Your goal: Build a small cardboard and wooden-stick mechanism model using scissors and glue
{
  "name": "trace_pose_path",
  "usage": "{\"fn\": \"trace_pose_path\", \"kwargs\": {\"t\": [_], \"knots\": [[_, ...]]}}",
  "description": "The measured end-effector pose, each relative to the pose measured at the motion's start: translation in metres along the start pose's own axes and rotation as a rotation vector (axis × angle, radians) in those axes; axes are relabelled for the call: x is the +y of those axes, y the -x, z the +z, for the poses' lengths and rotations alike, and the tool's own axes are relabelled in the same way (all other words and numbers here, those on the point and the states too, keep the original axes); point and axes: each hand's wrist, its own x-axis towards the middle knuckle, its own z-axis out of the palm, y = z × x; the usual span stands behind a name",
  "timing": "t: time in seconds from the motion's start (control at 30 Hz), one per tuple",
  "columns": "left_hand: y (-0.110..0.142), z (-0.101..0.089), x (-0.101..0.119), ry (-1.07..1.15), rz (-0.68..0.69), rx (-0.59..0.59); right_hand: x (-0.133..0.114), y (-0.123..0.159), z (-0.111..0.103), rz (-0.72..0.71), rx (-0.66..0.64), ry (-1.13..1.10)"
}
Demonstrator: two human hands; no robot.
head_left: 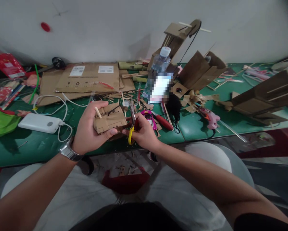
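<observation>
My left hand (88, 126), with a metal watch (70, 152) at the wrist, is closed around a small cardboard box (111, 119). Printed lettering shows on the box, and a short wooden stick (98, 113) pokes out near its left corner. In my right hand (144, 131) is a pair of scissors (131, 134) with yellow handles. Their blades point up and away from me, just right of the box. I cannot tell whether the blades touch the cardboard.
Behind my hands lie cardboard scraps and a flat carton (88, 77). A white power bank (39, 123) with a cable sits left. To the right are a water bottle (161, 61), a red-handled tool (164, 122), a pink glue gun (209, 118) and cardboard structures (266, 93).
</observation>
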Motion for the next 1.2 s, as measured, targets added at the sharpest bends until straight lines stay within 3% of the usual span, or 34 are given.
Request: {"fn": "trace_pose_path", "kwargs": {"t": [0.2,0.5,0.73,0.87,0.97,1.07,1.2], "knots": [[0.004,0.000,-0.004,0.103,0.051,0.027,0.001,0.000,-0.001,0.005,0.003,0.008],[0.003,-0.005,-0.005,0.050,0.089,0.027,-0.004,-0.002,0.000,0.006,-0.004,0.005],[0.002,-0.005,-0.028,0.330,0.146,-0.101,-0.017,-0.002,-0.004,0.039,0.023,0.022],[0.006,0.002,-0.042,0.453,0.047,-0.200,-0.030,0.001,-0.010,0.074,0.012,0.001],[0.009,0.010,-0.045,0.506,-0.055,-0.159,-0.042,0.003,-0.015,0.091,-0.050,0.016],[0.013,0.020,-0.041,0.534,-0.104,-0.068,-0.056,0.004,-0.020,0.016,-0.071,0.079],[0.017,0.033,-0.032,0.486,-0.151,0.064,-0.083,0.006,-0.028,-0.043,-0.082,0.347]]}}
